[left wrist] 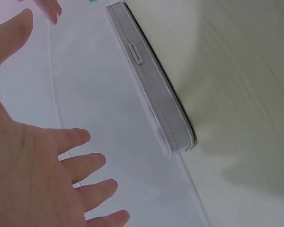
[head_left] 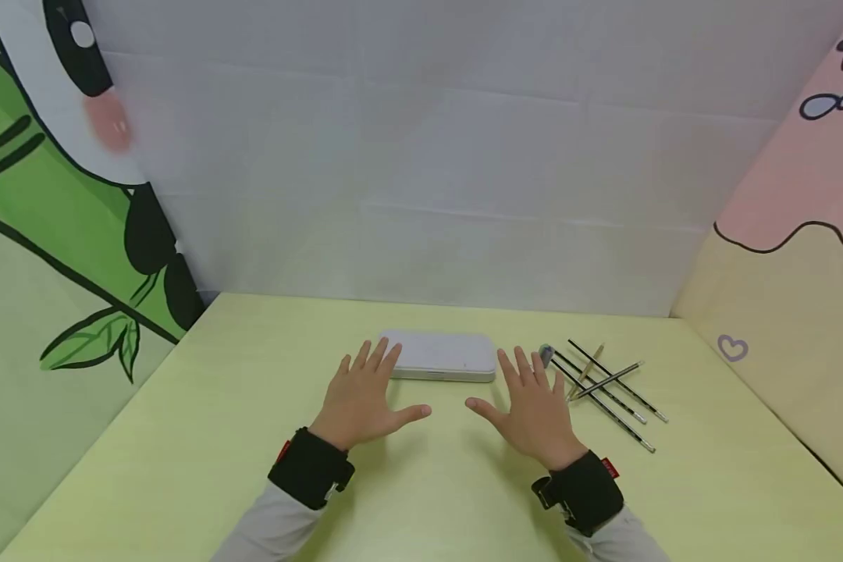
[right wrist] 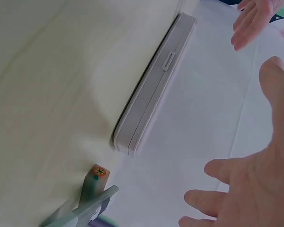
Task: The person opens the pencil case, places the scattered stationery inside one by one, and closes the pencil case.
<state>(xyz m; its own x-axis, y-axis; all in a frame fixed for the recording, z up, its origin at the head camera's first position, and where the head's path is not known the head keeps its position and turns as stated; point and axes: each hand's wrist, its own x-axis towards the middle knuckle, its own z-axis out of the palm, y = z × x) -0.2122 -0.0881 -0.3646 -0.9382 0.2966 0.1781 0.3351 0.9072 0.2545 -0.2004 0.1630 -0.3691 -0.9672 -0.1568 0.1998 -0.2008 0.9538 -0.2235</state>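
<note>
Hovering near a white case (head_left: 439, 355): left hand (head_left: 364, 400), right hand (head_left: 534, 410).
Head: each grip splayed wide above the tabletop (head_left: 183, 437); case just beyond, pencils (head_left: 625, 425) crossed to its right. Left wrist: the case lies closed, apart from the hand. Right wrist: its clasp (right wrist: 168, 61) shows midway along the long side.

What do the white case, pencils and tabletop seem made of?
White case: probably plastic, satin; smooth, rounded edges and a moulded latch suggest it, though painted metal is possible.
Pencils: likely wood with a painted finish, judging by slim, patterned shafts; too small to confirm.
Tabletop: perhaps laminate, matte; faint grain streaks show, so real wood isn't ruled out.
</note>
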